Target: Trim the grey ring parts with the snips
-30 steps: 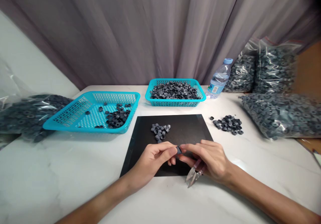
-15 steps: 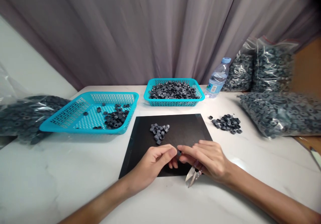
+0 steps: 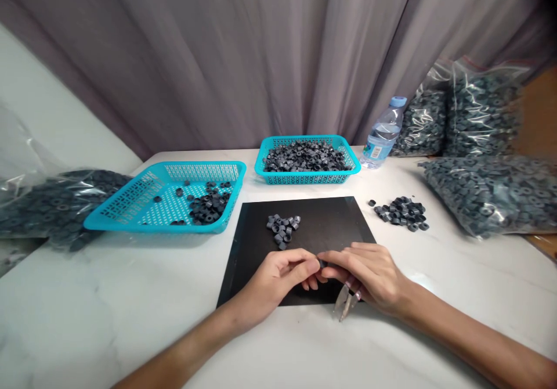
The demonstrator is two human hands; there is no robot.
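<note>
A blue basket (image 3: 130,227) stands at left. Near centre, over the black mat (image 3: 333,223), the left hand (image 3: 287,276) has its grip clamped on a dark ring (image 3: 322,264); the right hand (image 3: 376,276) touches that ring, its grip clamped around snips (image 3: 343,303).

Dark piece (image 3: 322,263): mostly covered by the fingers of left hand (image 3: 285,273) and right hand (image 3: 374,276); its hole cannot be made out. Scissors (image 3: 346,303): handles largely hidden by right hand; blades blurred, perhaps parted at the tips. Black mat (image 3: 331,220): near part covered by both hands. Left forearm (image 3: 187,339) cut off at bottom edge, right forearm (image 3: 465,328) at lower right corner. Left bag (image 3: 56,203) and lying bag (image 3: 509,197) cut by side edges. Bottle (image 3: 383,136): label print too small to read.
</note>
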